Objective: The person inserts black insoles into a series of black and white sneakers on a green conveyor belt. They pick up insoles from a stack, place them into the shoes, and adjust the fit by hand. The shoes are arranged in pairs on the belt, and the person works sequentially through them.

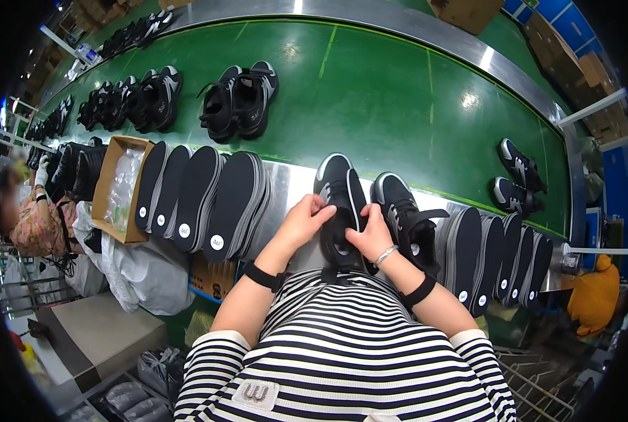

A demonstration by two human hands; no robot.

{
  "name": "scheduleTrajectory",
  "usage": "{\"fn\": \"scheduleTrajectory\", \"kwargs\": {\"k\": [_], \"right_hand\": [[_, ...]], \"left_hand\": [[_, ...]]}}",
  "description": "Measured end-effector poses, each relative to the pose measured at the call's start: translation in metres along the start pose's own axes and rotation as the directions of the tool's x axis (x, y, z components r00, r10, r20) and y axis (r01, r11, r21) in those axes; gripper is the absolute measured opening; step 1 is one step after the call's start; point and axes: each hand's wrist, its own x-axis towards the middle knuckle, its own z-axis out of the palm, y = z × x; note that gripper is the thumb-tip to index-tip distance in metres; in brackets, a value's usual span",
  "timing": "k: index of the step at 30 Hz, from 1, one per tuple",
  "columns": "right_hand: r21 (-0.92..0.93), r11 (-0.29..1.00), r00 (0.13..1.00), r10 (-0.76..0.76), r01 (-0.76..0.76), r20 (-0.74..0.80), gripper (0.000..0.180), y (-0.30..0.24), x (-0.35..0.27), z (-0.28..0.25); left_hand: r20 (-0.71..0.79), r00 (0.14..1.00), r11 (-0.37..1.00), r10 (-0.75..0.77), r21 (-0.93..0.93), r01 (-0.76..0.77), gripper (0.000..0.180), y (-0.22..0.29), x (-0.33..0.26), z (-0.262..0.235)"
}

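- Two hands work on one black sneaker [342, 204] with a white sole edge, which lies on the steel ledge right in front of the person, its opening toward them.
- Left hand [301, 221] grips the shoe's left side near the tongue, fingers curled over it; right hand [372, 238] pinches the collar on the other side, fingers closed on the material.
- Whether an insole already sits inside cannot be told; the opening looks dark, so this shoe seems mid-way through.
- Its partner shoe [405, 214] lies just beside it to the right, laces loose, untouched by either hand.
- Stacks of black insoles [208, 200] stand on the left and more insoles [500, 257] on the right, so plenty of supply is left.
- Pairs of finished-looking sneakers [240, 98] rest on the green conveyor belt [398, 105] beyond.
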Motion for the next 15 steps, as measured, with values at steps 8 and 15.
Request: {"fn": "scheduleTrajectory", "kwargs": {"k": [8, 15], "right_hand": [[-0.242, 0.968, 0.995, 0.076, -0.061, 0.057, 0.041, -0.012, 0.000, -0.018], [0.300, 0.949, 0.990, 0.055, -0.093, 0.132, 0.050, -0.010, -0.009, -0.057]], "left_hand": [[0.407, 0.908, 0.488, -0.102, -0.775, 0.402, 0.032, 0.030, -0.002, -0.032], [0.220, 0.909, 0.907, 0.355, 0.154, -0.391, 0.055, 0.046, -0.032, 0.007]]}}
